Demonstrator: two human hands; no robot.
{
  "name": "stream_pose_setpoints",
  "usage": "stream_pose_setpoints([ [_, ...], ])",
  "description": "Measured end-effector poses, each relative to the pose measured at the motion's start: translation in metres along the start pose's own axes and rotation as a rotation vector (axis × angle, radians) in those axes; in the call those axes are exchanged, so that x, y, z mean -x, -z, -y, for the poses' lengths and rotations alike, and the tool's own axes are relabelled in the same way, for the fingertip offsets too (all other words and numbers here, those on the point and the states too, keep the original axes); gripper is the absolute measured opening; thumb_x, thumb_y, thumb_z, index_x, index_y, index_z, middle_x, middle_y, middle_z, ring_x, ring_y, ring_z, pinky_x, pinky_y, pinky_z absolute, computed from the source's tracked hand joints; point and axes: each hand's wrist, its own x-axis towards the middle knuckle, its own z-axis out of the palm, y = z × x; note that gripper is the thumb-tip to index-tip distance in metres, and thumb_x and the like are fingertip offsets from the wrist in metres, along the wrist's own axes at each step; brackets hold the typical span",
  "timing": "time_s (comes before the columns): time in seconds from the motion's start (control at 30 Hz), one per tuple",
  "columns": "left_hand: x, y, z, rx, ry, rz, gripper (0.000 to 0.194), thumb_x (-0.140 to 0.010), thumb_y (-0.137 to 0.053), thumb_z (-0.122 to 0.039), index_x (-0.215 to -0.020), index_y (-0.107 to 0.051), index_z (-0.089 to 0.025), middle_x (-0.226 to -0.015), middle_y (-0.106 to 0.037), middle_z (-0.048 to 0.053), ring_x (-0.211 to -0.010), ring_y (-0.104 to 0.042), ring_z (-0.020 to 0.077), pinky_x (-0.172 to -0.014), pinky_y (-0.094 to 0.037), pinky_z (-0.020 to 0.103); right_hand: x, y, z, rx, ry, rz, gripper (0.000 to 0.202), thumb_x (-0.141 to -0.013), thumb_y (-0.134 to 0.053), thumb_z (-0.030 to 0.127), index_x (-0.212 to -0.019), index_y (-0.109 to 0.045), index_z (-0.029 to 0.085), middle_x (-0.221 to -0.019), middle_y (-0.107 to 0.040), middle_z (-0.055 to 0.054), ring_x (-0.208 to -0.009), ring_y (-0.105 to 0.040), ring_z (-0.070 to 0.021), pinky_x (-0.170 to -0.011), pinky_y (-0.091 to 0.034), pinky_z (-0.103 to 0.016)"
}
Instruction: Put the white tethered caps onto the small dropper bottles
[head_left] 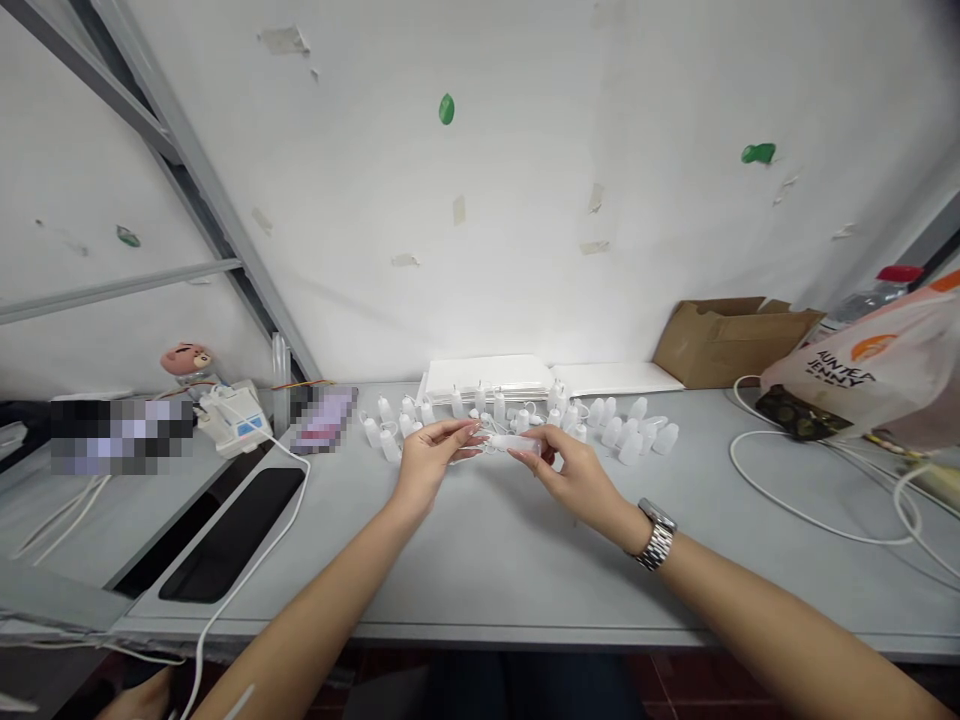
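Observation:
Near the middle of the grey table (525,560), my right hand (566,462) pinches a small translucent white bottle (510,442) lying sideways between thumb and fingers. My left hand (433,455) is at the bottle's left end, its fingers closed on a small, thin piece too tiny to make out. Several similar bottles with thin tips (389,445) stand behind and to the left of my hands. More white bottles without visible tips (631,447) stand in a group to the right of my right hand.
Stacked white sheets (487,375) lie against the wall. A cardboard box (739,340), a plastic bag (862,360) and white cables (795,515) are on the right. A black mat (232,535), a phone (326,418) and a power strip (234,418) are on the left.

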Motion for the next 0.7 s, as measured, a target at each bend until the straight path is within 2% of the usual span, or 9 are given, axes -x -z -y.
stream_pose_setpoints([
  [0.23,0.005,-0.006,0.0,-0.1,-0.143,-0.066,0.024,-0.064,-0.068,-0.03,-0.083,-0.069,-0.015,-0.085,-0.071,0.006,-0.077,-0.066,0.0201,-0.077,-0.053,0.036,-0.001,0.004,0.005,-0.284,-0.145,-0.044,0.024,-0.082,-0.05,0.041,-0.089,-0.054,0.018,-0.061,-0.052,0.002,-0.056,-0.049,-0.012,-0.054,-0.041,-0.025],
  [0.47,0.009,-0.01,0.003,-0.094,-0.212,-0.043,0.018,-0.068,-0.065,-0.025,-0.083,-0.068,-0.016,-0.083,-0.071,0.004,-0.078,-0.066,0.0176,-0.079,-0.053,0.033,-0.002,0.005,0.006,-0.203,-0.126,-0.042,0.022,-0.079,-0.055,0.038,-0.089,-0.056,0.017,-0.061,-0.048,0.002,-0.057,-0.046,-0.0119,-0.054,-0.038,-0.025],
  [0.7,0.01,-0.011,-0.001,-0.117,-0.211,-0.038,0.012,-0.068,-0.064,-0.021,-0.077,-0.069,-0.016,-0.08,-0.071,0.003,-0.077,-0.066,0.0171,-0.077,-0.053,0.031,-0.003,0.006,0.006,-0.193,-0.127,-0.034,0.021,-0.08,-0.054,0.037,-0.089,-0.057,0.018,-0.061,-0.047,0.002,-0.057,-0.046,-0.012,-0.053,-0.037,-0.025],
])
